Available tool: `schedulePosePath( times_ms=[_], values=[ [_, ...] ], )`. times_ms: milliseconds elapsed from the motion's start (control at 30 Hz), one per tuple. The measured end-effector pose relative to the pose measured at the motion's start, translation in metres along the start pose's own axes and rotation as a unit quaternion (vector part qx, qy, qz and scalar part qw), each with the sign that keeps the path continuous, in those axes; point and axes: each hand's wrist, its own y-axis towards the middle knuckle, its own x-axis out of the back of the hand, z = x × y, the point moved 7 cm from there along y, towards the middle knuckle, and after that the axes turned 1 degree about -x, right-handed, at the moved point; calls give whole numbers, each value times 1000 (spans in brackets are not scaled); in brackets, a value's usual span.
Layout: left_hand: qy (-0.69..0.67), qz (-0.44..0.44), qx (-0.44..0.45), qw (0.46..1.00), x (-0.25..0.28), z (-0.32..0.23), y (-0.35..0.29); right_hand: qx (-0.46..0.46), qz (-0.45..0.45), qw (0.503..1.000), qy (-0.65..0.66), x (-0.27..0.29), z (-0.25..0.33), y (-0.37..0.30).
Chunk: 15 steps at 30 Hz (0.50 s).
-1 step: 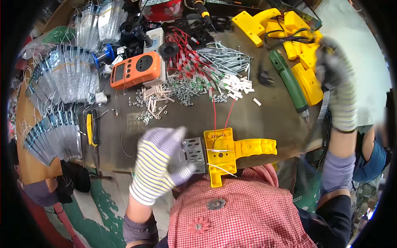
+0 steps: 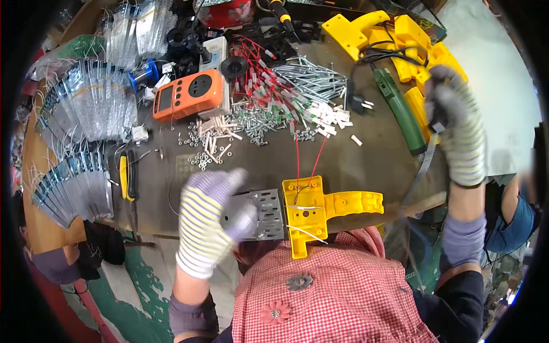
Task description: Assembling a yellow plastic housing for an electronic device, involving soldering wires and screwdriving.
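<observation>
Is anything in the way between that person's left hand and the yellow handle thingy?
Yes, the slotted metal plate lies between the left hand and the yellow handle piece, beside the piece's left edge. I see nothing else between them. Blur hides whether the hand touches the plate.

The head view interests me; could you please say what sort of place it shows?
Probably an assembly workshop, judging by the wired yellow plastic housing, the green screwdriver-like tool and the heaped metal fasteners.
</observation>
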Motion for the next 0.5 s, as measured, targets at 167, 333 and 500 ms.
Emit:
schedulePosePath(
  times_ms=[167, 333, 500],
  values=[
    [161, -96, 14, 982, -3, 29, 47, -73, -13, 994, -76, 4, -76, -39],
    [262, -1, -17, 965, -17, 43, 69, -54, -9, 941, -335, 0, -69, -71],
    [236, 54, 47, 969, -20, 64, 75, 240, 87, 861, -440, -53, -7, -100]
  ],
)
